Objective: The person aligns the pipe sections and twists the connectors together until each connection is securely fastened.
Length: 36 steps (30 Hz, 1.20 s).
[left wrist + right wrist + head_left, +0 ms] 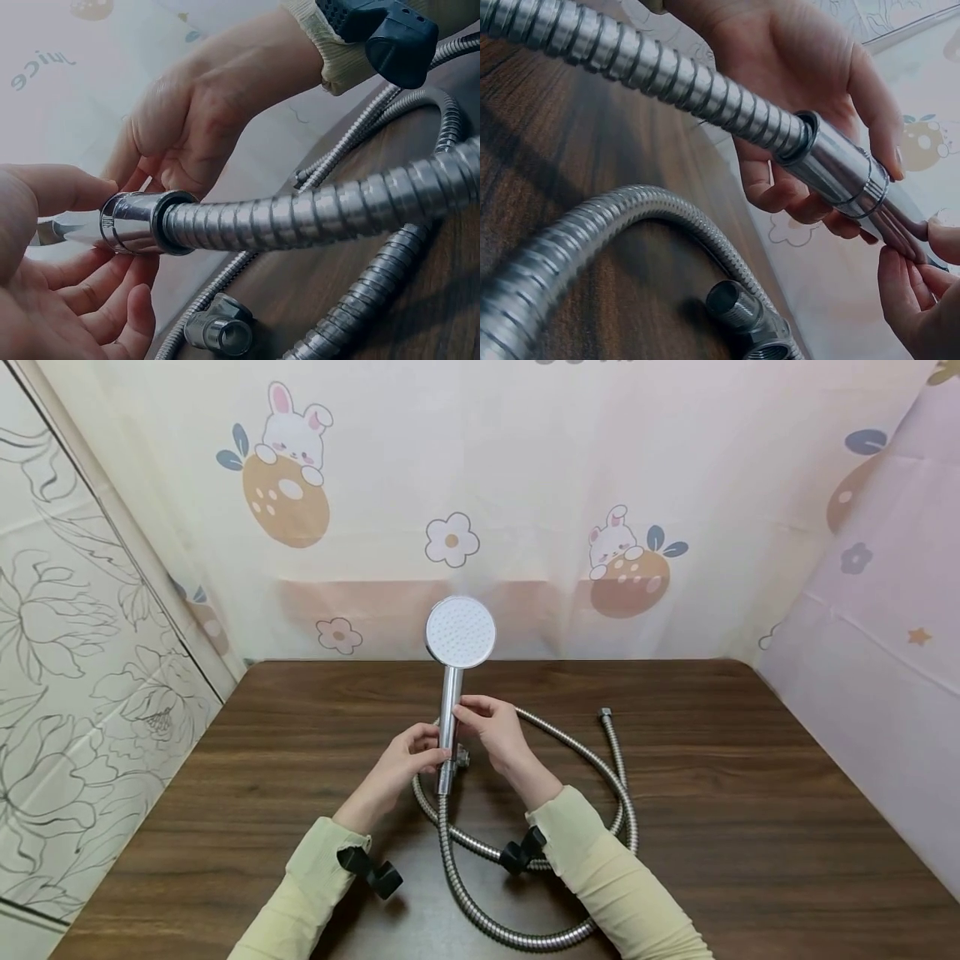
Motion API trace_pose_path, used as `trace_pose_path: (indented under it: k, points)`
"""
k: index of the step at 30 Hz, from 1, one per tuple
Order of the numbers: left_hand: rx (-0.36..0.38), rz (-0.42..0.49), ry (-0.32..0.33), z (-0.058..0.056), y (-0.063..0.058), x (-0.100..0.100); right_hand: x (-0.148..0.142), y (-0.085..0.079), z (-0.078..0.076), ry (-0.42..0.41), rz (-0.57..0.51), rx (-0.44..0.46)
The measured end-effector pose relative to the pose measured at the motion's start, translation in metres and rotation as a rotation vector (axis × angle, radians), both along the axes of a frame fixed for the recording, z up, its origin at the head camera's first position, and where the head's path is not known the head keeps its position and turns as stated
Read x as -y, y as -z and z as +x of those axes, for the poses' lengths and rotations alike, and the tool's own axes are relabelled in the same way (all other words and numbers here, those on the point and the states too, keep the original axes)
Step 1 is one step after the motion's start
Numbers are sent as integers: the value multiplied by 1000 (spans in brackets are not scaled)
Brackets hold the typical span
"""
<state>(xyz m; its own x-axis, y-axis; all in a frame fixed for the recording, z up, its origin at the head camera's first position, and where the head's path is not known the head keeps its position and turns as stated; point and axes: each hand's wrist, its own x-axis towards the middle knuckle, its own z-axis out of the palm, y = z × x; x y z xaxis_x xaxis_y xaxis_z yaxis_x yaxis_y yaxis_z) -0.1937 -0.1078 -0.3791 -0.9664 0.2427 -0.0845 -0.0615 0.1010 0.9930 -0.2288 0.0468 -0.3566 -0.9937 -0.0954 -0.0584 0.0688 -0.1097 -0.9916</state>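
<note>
A handheld shower head point(461, 632) stands upright, its round white spray face toward me. My left hand point(405, 762) pinches the lower chrome handle between thumb and fingers, close to the connecting collar point(131, 223). Higher up, my right hand point(495, 731) pinches the handle from the right; its fingertips also show at the handle in the right wrist view. A ribbed metal hose point(652, 67) runs into the collar at the handle's lower end. In the head view the hose curves down and loops over the wooden table point(300, 760).
Behind the handle lies a small chrome threaded fitting point(735, 307) on the table. The hose's free end point(605, 714) points away at the right. A patterned curtain point(525, 468) hangs behind the table's far edge. Black wrist mounts point(371, 871) sit on both sleeves.
</note>
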Motion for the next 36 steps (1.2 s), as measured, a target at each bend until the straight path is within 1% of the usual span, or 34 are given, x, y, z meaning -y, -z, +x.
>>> trace_pose_path:
  k: [7,12,18,24,31,36]
  points:
    - [-20,22,-41,4,3,4,4,4,0,-37,-14,-2]
    - [-19,23,-36,7,6,9,7,7,1,-51,-20,-6]
    - [-8,22,-16,10,10,14,9,9,3,-58,21,14]
    - [18,29,-18,9,15,17,13,13,4,-69,76,10]
    - [22,27,-19,10,16,20,15,13,9,-70,134,-8]
    - [27,26,-21,8,18,22,16,13,11,-78,150,10]
